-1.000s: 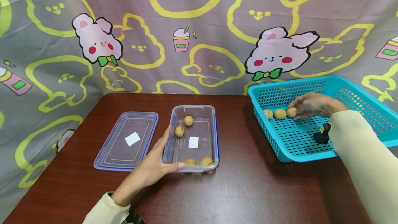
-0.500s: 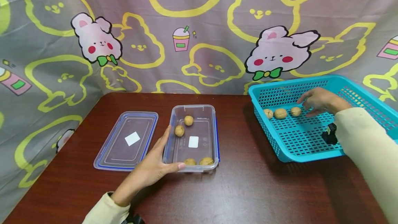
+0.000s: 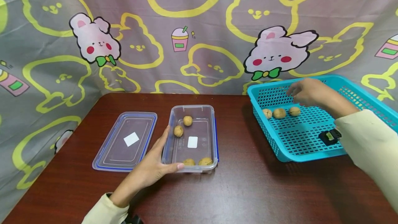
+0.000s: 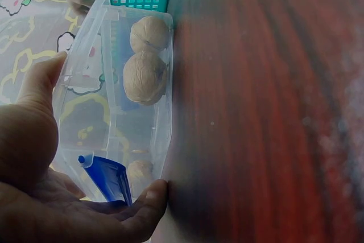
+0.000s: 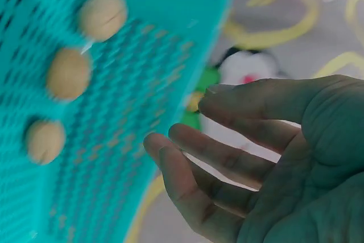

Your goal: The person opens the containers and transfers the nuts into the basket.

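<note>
**Walnuts (image 3: 279, 113) in a turquoise basket (image 3: 306, 134) and in a clear container (image 3: 202, 130)**

Three walnuts lie in a loose row on the basket's floor, toward its left side, with slight gaps between them. Their shells are pale tan and rounded; the leftmost, seen from the head, shows seam lines crossing on its face, and the rightmost carries a dark seam. The right wrist view blurs their surfaces somewhat. Four more walnuts lie in the container: two toward its far left, close beside each other, and two at its near end, seen partly through the wall. The left wrist view shows wrinkled shells there.

My right hand (image 3: 311, 94) hangs above the basket, apart from the row — fingers loosely curved, gaps between them, nothing held. My left hand (image 3: 152, 168) grips the container at its near left corner, thumb on the near rim and fingers along the left wall, beside a blue latch (image 4: 108, 180).

On the container's floor is a white label (image 3: 192, 142). Left of the container, a clear lid (image 3: 119, 144) with a blue border lies flat on the dark red-brown table (image 3: 261, 189). Behind hangs a grey cloth (image 3: 214, 9) — printed with yellow outlines and white rabbits.
</note>
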{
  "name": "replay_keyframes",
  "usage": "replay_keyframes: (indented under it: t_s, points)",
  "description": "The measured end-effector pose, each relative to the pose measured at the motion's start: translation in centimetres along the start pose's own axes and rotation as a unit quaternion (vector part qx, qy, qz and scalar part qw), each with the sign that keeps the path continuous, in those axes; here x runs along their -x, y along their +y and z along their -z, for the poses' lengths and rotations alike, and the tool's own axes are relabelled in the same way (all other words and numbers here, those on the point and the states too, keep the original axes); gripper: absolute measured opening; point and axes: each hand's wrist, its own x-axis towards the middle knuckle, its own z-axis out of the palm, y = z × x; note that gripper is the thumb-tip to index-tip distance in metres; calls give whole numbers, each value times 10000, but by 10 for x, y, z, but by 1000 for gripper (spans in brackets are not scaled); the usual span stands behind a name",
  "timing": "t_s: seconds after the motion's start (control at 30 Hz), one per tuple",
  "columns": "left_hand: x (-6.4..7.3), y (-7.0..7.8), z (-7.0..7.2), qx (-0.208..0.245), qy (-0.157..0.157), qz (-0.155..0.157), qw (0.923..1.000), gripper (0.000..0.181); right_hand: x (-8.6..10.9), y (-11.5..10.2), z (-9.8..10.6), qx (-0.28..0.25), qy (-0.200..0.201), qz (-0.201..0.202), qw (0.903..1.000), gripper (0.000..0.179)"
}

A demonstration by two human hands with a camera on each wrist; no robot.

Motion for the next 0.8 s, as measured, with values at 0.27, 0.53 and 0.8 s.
replay_keyframes:
  t_s: [0.27, 0.53, 0.8]
  points:
    - [0, 0, 1, 20, -26, -91, 10000, 125, 33, -42, -2, 122, 371, 557, 9977, 44]
    - [0, 1, 1, -17, -62, -35, 10000, 126, 60, -80, -29, -724, 209, 1217, 9897, 45]
    - [0, -1, 0, -15, -6, -35, 10000, 125, 70, -117, -54, -1655, -496, 2102, 9623, 39]
